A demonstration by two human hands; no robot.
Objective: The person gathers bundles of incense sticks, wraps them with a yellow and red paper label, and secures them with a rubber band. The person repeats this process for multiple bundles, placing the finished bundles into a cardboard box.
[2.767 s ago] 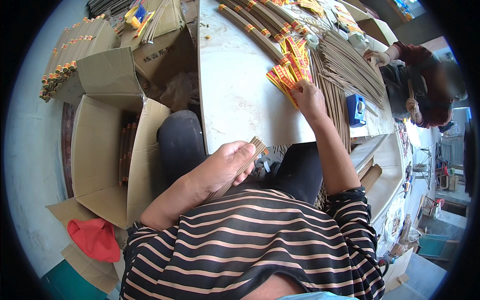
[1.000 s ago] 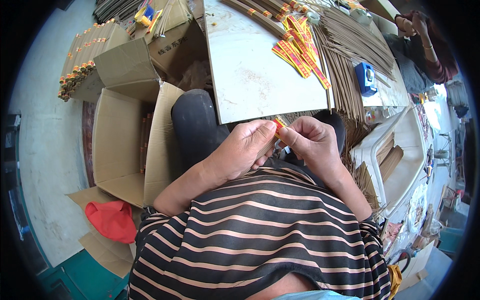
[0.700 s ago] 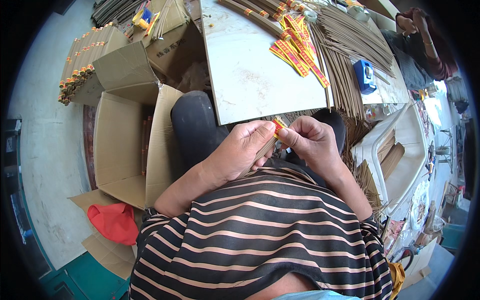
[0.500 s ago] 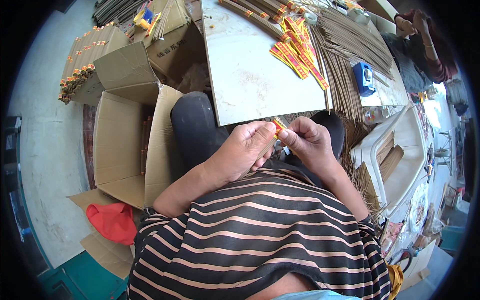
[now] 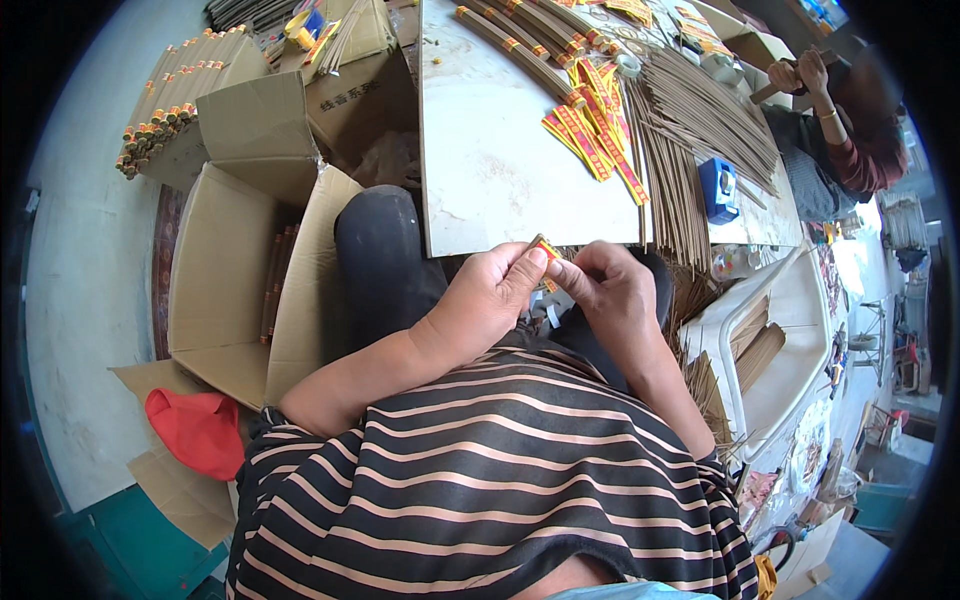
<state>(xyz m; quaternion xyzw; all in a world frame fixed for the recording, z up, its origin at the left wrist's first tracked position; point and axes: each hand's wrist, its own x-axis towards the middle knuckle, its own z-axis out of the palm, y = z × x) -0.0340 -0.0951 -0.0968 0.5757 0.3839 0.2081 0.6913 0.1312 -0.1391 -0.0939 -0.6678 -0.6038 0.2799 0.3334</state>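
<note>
Above my lap, close to the table's front edge, my left hand (image 5: 492, 290) is closed around a slim bundle of brown incense sticks (image 5: 537, 239). Only the tip of the bundle shows; the fist hides the rest. A red and yellow paper band (image 5: 547, 251) wraps that tip. My right hand (image 5: 618, 288) pinches the band between thumb and fingers, its thumb almost meeting the left thumb. On the table lie loose red and yellow paper strips (image 5: 598, 130), and beside them a wide spread of loose incense sticks (image 5: 705, 120).
Finished bundles (image 5: 520, 55) lie at the table's (image 5: 480, 190) back. A blue tape dispenser (image 5: 718, 190) stands at its right. An open cardboard box (image 5: 235, 270) with bundles inside is at my left; a white tub (image 5: 790, 350) is at my right. A co-worker's hands (image 5: 800, 75) grip a brown object.
My right thumb has shifted along the band, and the bundle's tip now points up between my thumbs. The co-worker's hands have moved and now show a brown object. The whole view has shifted slightly.
</note>
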